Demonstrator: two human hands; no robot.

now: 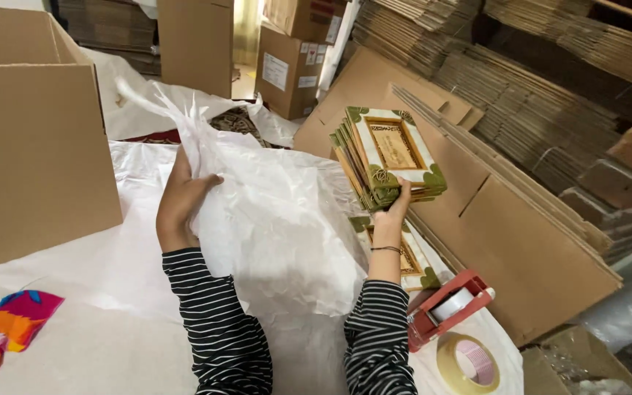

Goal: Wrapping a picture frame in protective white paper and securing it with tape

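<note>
My right hand (393, 211) grips from below a stack of several flat decorated boxes (388, 155), cream with green leaf corners and a brown centre panel, held up and tilted. My left hand (183, 196) clutches the raised edge of a thin white plastic bag (268, 219) that billows between my two arms. Another decorated box of the same kind (412, 262) lies flat on the white sheet under my right forearm. Both sleeves are black with white stripes.
A large open cardboard box (31, 139) stands at the left. Flattened cartons (521, 219) lean at the right, with more stacked behind. A red tape dispenser (448, 307) and a tape roll (468, 363) lie at lower right. Colourful cloth (5, 333) lies at lower left.
</note>
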